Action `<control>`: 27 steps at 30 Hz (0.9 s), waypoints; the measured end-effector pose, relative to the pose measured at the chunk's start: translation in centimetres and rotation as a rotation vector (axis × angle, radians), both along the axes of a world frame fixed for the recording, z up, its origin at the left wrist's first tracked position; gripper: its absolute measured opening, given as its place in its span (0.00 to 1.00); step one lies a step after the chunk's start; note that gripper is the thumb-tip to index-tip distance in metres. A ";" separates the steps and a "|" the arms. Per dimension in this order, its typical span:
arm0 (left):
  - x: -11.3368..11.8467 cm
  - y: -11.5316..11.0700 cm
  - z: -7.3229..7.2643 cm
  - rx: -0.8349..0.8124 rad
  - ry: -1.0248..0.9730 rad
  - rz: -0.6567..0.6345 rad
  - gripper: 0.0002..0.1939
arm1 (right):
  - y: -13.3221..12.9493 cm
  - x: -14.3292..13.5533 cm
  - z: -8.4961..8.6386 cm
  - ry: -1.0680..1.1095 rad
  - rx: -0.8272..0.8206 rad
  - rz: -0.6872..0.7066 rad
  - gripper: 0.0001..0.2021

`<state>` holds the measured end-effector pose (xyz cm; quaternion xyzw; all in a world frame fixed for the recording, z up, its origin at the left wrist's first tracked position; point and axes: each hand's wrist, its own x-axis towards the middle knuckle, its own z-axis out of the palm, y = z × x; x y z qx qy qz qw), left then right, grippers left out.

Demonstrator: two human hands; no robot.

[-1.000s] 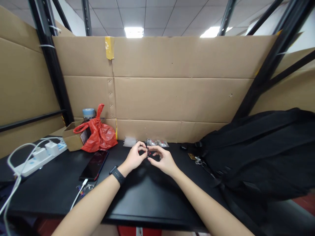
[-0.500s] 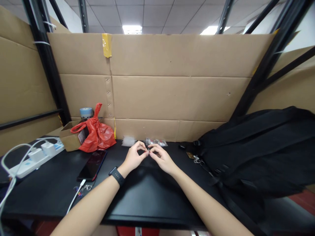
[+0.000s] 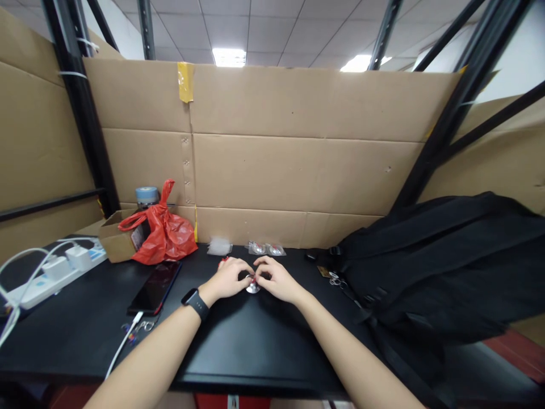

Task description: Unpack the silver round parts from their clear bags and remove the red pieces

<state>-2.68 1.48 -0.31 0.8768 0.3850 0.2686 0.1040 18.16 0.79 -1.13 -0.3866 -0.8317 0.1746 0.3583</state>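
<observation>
A small shiny round metal disc [image 3: 252,288] with red at its middle lies on the black table in front of me. My left hand [image 3: 227,278], with a dark watch on the wrist, has thumb and fingers closed at the disc's left side. From the right, my right hand [image 3: 277,279] curls its thumb and fingers onto the red middle. The fingertips hide part of the disc. Behind my left hand a bit of a red object [image 3: 223,262] shows, mostly covered. Farther back lie similar discs in clear packets [image 3: 275,249] and some clear plastic bags [image 3: 219,246].
To the left are a red plastic bag [image 3: 170,236], a small cardboard box [image 3: 114,241], a charging phone [image 3: 155,288] and a white power strip [image 3: 55,279]. A black backpack [image 3: 443,261] fills the right side, with keys [image 3: 337,280] beside it. Cardboard walls [image 3: 293,170] enclose the table.
Both hands have come down and nearer to me, from a pinch on a tiny item in the air to the disc on the table. The disc and the red object have come into view.
</observation>
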 end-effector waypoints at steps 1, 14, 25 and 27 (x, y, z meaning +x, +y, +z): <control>-0.4 0.2 0.1 0.027 0.026 0.063 0.11 | 0.1 0.3 0.0 -0.041 0.007 0.009 0.06; -4.1 1.7 1.1 0.069 0.314 0.355 0.09 | 2.9 6.8 -0.9 -0.209 -0.143 -0.330 0.13; -3.9 1.6 0.5 0.095 0.279 0.319 0.06 | 2.5 6.3 -1.1 -0.162 -0.112 -0.254 0.15; -3.9 1.6 0.4 0.072 0.241 0.311 0.05 | 2.5 6.3 -1.1 -0.146 -0.104 -0.255 0.14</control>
